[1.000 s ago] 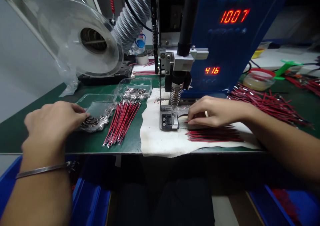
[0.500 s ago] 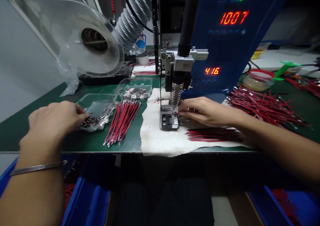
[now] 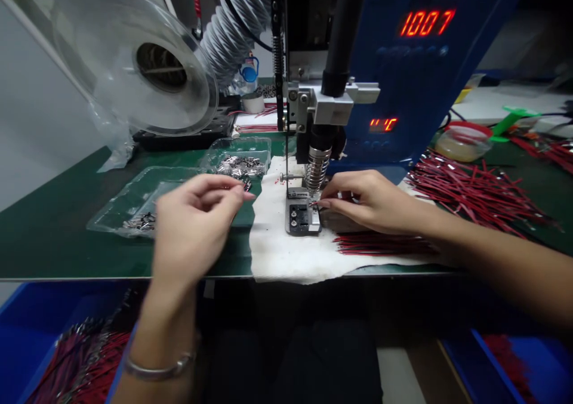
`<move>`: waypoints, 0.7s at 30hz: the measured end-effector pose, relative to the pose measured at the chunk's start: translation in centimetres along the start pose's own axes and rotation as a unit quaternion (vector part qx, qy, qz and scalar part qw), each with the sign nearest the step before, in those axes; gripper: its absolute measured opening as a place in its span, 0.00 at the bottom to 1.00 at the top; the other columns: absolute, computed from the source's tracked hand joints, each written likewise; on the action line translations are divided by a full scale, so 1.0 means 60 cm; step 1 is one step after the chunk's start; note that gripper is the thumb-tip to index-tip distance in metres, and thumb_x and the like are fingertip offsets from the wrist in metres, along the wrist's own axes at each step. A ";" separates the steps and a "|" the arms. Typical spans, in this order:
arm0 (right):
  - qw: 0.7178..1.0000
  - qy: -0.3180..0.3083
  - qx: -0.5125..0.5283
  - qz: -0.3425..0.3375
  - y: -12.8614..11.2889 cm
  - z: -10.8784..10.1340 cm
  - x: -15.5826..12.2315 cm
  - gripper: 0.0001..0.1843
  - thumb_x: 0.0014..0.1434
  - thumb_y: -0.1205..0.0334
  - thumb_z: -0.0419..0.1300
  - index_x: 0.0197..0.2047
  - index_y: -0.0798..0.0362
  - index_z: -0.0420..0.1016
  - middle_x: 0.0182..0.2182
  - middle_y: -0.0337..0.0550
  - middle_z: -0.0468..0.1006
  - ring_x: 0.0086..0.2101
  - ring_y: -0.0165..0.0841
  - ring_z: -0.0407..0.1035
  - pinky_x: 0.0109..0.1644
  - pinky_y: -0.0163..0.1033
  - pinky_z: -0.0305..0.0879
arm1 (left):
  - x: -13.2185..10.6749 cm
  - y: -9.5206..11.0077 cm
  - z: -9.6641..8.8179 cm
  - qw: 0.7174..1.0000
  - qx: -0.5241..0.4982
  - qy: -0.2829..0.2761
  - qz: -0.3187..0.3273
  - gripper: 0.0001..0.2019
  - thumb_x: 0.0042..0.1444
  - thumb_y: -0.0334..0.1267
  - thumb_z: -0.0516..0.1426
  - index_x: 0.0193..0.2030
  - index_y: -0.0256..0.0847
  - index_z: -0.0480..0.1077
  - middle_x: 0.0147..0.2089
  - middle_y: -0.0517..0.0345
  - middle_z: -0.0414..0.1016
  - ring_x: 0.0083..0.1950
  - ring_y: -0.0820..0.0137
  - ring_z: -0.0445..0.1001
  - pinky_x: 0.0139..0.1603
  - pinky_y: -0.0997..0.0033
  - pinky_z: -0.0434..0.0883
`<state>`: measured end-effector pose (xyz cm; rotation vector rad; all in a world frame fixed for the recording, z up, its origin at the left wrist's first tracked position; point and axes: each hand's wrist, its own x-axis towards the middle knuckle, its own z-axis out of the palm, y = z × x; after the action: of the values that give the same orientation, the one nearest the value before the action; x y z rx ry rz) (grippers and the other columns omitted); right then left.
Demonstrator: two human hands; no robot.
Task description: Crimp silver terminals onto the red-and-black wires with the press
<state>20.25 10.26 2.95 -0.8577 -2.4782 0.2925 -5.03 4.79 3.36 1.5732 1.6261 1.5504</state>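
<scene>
My left hand [image 3: 197, 225] hovers over the bench left of the machine, thumb and forefinger pinched together; what lies between them is too small and blurred to make out. Behind it, the bundle of red wires is mostly hidden. My right hand [image 3: 369, 204] is closed by a small metal fixture [image 3: 302, 216], its fingertips pinching a thin red wire [image 3: 315, 203] at the fixture's right edge. Just above sits the spring-wrapped tip [image 3: 317, 168] of the machine. A clear plastic tray [image 3: 110, 216] holds small metal cylinders [image 3: 142, 221], partly covered by my left hand.
Red and black wires [image 3: 385, 244] lie on a white cloth [image 3: 282, 255] below my right hand. A large wire pile [image 3: 474, 192] is at right. A second clear tray [image 3: 242, 165], a plastic reel [image 3: 197, 102] and a blue machine housing [image 3: 403, 88] stand behind.
My left hand has left the tray of metal cylinders and moved right towards the fixture, passing in front of the wire bundle. My right hand stays at the fixture. The lower display reading has changed.
</scene>
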 end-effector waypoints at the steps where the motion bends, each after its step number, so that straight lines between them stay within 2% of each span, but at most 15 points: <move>1: 1.000 0.007 0.003 0.002 -0.002 0.000 0.000 0.10 0.62 0.61 0.56 0.39 0.57 0.77 0.36 0.45 0.80 0.34 0.30 0.72 0.38 0.33 0.64 | -0.012 0.004 0.022 0.999 -0.051 -0.012 -0.009 0.09 0.52 0.40 0.62 0.37 0.38 0.76 0.31 0.55 0.79 0.33 0.69 0.75 0.33 0.75 0.68; 4: 0.999 0.037 0.011 0.005 -0.006 0.000 -0.001 0.08 0.59 0.63 0.59 0.37 0.58 0.78 0.30 0.42 0.79 0.27 0.27 0.70 0.32 0.32 0.62 | -0.037 0.007 0.075 0.987 -0.152 -0.047 -0.032 0.10 0.52 0.40 0.62 0.38 0.37 0.76 0.36 0.51 0.79 0.37 0.69 0.76 0.37 0.75 0.71; 6: 0.998 0.058 0.013 -0.004 -0.009 -0.001 -0.001 0.07 0.58 0.65 0.60 0.35 0.58 0.78 0.28 0.42 0.79 0.26 0.26 0.68 0.31 0.32 0.62 | -0.045 0.000 0.096 0.979 -0.193 -0.052 -0.047 0.11 0.53 0.41 0.62 0.40 0.39 0.77 0.39 0.51 0.79 0.38 0.69 0.76 0.36 0.75 0.70; 8: 0.997 0.071 0.015 -0.019 -0.011 -0.001 -0.001 0.06 0.57 0.66 0.61 0.34 0.58 0.78 0.28 0.43 0.79 0.27 0.27 0.69 0.32 0.32 0.62 | -0.049 -0.009 0.109 0.975 -0.205 -0.055 -0.060 0.11 0.53 0.42 0.62 0.41 0.41 0.78 0.39 0.53 0.79 0.34 0.72 0.74 0.33 0.76 0.69; 10: 0.997 0.073 0.016 -0.029 -0.011 0.000 -0.001 0.05 0.57 0.67 0.60 0.34 0.58 0.78 0.29 0.44 0.79 0.28 0.28 0.70 0.33 0.32 0.63 | -0.052 -0.016 0.114 0.977 -0.191 -0.065 -0.071 0.11 0.54 0.43 0.61 0.42 0.43 0.78 0.34 0.56 0.78 0.28 0.75 0.70 0.28 0.76 0.65; 12: 0.997 0.070 0.016 -0.032 -0.011 0.000 -0.002 0.06 0.57 0.67 0.60 0.35 0.59 0.78 0.30 0.44 0.79 0.29 0.29 0.70 0.34 0.33 0.63 | -0.054 -0.019 0.116 0.981 -0.167 -0.075 -0.071 0.11 0.55 0.43 0.61 0.42 0.43 0.79 0.33 0.56 0.78 0.27 0.76 0.68 0.27 0.76 0.64; 16: 0.997 0.070 0.012 -0.033 -0.009 0.001 -0.002 0.06 0.58 0.67 0.60 0.35 0.59 0.79 0.31 0.44 0.79 0.29 0.29 0.70 0.34 0.33 0.64 | -0.054 -0.017 0.116 0.980 -0.169 -0.080 -0.064 0.12 0.54 0.41 0.61 0.44 0.41 0.77 0.39 0.53 0.79 0.35 0.72 0.74 0.34 0.76 0.69; 21: 0.997 0.067 0.015 -0.030 -0.010 0.003 -0.002 0.06 0.58 0.67 0.60 0.34 0.58 0.79 0.30 0.44 0.78 0.29 0.28 0.70 0.33 0.33 0.63 | -0.054 -0.014 0.116 0.976 -0.189 -0.062 -0.086 0.10 0.50 0.41 0.65 0.37 0.38 0.76 0.36 0.53 0.78 0.35 0.71 0.75 0.36 0.76 0.70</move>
<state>19.93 9.70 2.99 -0.7631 -2.3642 0.2430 1.46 5.10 -0.80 1.2643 1.2727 1.5272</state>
